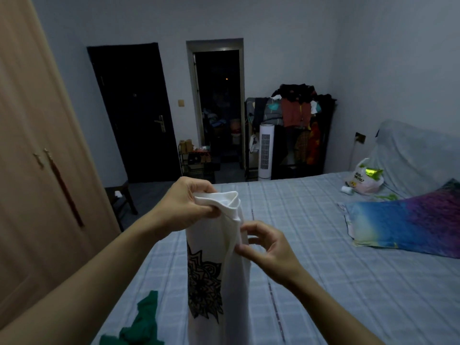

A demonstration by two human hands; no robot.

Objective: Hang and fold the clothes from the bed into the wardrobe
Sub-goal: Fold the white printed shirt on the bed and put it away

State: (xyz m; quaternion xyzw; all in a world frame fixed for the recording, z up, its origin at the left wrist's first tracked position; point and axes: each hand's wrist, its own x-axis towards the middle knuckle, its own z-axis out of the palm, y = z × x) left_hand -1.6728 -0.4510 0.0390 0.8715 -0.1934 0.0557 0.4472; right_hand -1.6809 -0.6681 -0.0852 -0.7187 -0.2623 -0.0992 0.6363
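White garment (214, 270) hangs vertical, collar up, over checked bed (311, 245). Left hand (185, 207) grips collar; right hand (266, 247) pinches its edge. Dim room, wardrobe (37, 170) left.

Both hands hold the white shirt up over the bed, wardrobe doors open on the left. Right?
Not quite. In the head view the wardrobe doors are shut. The rest stands: left hand and right hand hold the white shirt up over the bed.
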